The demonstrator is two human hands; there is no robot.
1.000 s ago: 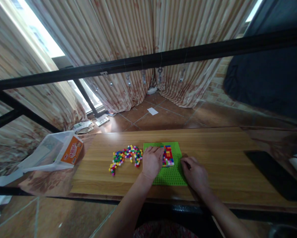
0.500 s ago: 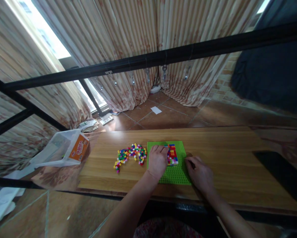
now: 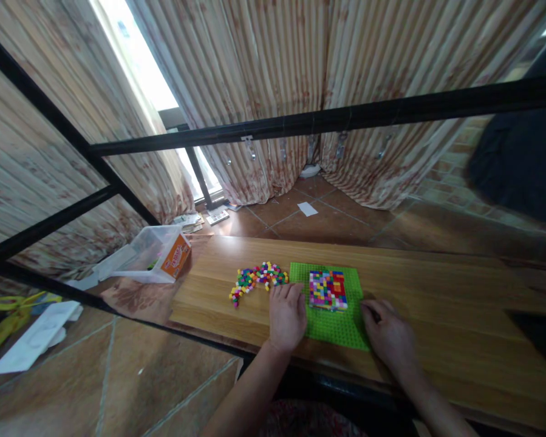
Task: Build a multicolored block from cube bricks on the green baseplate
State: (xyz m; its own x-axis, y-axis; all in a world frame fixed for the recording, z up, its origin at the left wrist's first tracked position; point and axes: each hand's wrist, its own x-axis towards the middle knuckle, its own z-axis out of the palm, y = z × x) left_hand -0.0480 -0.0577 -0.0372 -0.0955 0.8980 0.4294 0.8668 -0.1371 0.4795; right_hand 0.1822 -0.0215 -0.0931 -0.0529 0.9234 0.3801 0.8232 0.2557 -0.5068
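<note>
A green studded baseplate [image 3: 336,331] lies on the wooden board, bearing a square patch of small multicoloured toy bricks [image 3: 327,290]. My left hand [image 3: 287,318] is over the baseplate's left edge, back up, fingers stretched forward, with no brick visible in it. Just beyond its fingertips is a curved heap of loose toy bricks [image 3: 254,277]. At the baseplate's right edge, my right hand [image 3: 388,332] has its fingers curled in, thumb and forefinger closed at the rim. The undersides of the left fingers are hidden.
The long wooden board [image 3: 436,291] carries a dark flat object [image 3: 539,334] at its right end. A clear plastic box [image 3: 152,252] with an orange label stands left of the board. A black metal rail [image 3: 282,126] crosses beyond it, before striped curtains [image 3: 236,60].
My left hand has moved off the brick patch to the left, uncovering it, toward the loose heap. The right hand stays at the baseplate's edge. The camera view has swung left.
</note>
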